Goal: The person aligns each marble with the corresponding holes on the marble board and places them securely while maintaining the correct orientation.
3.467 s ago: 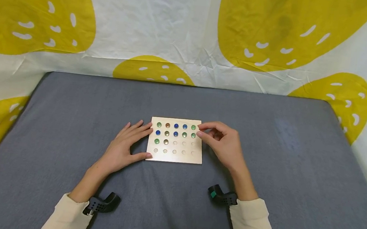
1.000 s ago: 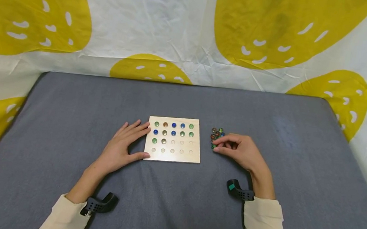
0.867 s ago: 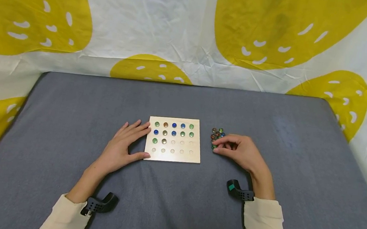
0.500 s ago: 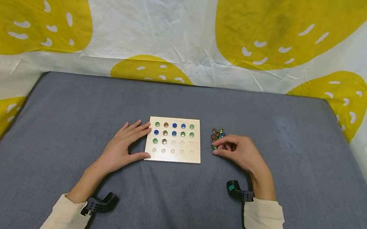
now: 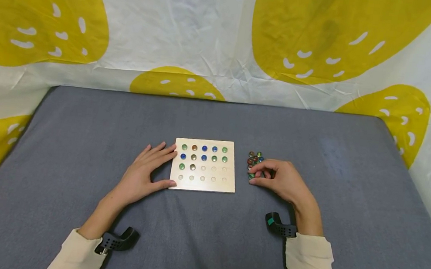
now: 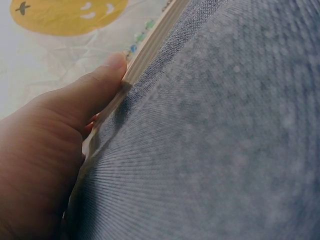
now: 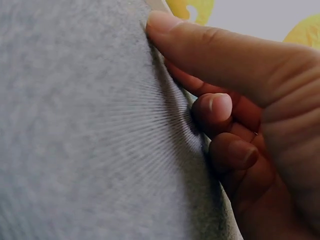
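Observation:
A pale wooden board (image 5: 202,185) with rows of round hollows lies flat on the cloth. Marbles fill its two far rows, and the third row holds a green marble (image 5: 182,166) and a brownish one (image 5: 192,167) at its left end. Spread along the board's left side, my left hand (image 5: 140,178) touches the edge with its fingertips and thumb tip; the left wrist view shows the thumb (image 6: 116,62) against it. To the right, my right hand (image 5: 279,178) pinches a green marble (image 5: 251,176) between thumb and forefinger. The right wrist view does not show that marble.
Beyond my right fingertips lies a small cluster of loose marbles (image 5: 255,160), partly hidden by the hand. Grey cloth (image 5: 196,237) covers the table, with slight creases near the front. A white curtain with yellow shapes (image 5: 183,30) hangs behind the far edge.
My right hand has moved from the board's right edge to the loose marbles, uncovering the cluster. Lately it has drawn the green marble slightly nearer. My left hand stays at the board.

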Demonstrator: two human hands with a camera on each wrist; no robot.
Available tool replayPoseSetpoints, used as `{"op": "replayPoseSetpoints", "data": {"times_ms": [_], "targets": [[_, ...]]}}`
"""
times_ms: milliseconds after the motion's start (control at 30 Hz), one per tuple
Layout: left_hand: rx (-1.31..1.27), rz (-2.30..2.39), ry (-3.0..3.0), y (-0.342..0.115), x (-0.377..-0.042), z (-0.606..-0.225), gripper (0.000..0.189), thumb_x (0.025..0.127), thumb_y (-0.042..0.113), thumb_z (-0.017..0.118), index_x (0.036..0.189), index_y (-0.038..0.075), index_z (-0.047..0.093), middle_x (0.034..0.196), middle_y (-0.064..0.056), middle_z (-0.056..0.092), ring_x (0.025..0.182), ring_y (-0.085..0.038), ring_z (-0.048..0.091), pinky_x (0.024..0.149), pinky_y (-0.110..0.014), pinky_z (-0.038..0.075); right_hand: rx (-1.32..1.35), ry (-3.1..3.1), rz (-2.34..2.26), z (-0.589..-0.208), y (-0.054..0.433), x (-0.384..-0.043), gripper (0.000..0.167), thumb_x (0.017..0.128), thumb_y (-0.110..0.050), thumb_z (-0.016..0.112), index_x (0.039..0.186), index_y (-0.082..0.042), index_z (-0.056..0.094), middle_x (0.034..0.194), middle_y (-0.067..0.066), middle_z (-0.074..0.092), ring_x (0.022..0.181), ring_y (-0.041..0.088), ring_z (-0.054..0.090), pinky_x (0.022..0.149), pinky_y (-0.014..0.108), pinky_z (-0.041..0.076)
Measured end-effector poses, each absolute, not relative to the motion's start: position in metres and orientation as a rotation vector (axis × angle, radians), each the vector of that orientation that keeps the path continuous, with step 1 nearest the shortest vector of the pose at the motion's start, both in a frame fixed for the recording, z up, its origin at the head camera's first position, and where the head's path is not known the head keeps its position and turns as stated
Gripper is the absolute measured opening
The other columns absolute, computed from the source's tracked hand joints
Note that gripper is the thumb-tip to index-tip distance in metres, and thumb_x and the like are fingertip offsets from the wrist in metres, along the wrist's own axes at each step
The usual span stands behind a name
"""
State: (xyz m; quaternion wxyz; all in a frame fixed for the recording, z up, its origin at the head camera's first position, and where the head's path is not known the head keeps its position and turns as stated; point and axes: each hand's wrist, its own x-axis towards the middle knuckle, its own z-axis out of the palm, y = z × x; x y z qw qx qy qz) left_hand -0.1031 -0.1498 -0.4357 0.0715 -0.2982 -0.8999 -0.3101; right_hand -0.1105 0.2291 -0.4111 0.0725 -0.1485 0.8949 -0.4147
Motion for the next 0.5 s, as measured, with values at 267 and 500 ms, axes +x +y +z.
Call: {"op": "replayPoseSetpoints", "data": {"times_ms": [267, 500], "targets": [[-0.9, -0.922, -2.706, -0.1501, -0.1023, -0.4365, 0.08, 0.074, 0.034, 0.082, 0.142, 0.008, 0.047, 0.149, -0.007, 0.04, 0.14, -0.032, 0.027, 0.115, -0.051, 0.01, -0.455, 2.676, -1.266, -0.4084, 0.2304, -0.1097, 0.018, 0.076, -0.025, 0.083, 0.091, -0.018, 0.075, 0.068, -0.001, 0.056, 0.059, 0.016, 0.05, 0.051, 0.025, 0.041], [-0.905, -0.925, -2.701, -0.1499, -0.1031, -0.4368, 0.08, 0.075, 0.034, 0.081, 0.142, 0.008, 0.047, 0.149, -0.007, 0.04, 0.14, -0.033, 0.027, 0.115, -0.051, 0.01, -0.465, 2.681, -1.285, -0.4057, 0.2285, -0.1104, 0.018, 0.076, -0.028, 0.082, 0.09, -0.02, 0.075, 0.068, 0.0, 0.055, 0.059, 0.015, 0.049, 0.05, 0.024, 0.04]]}}
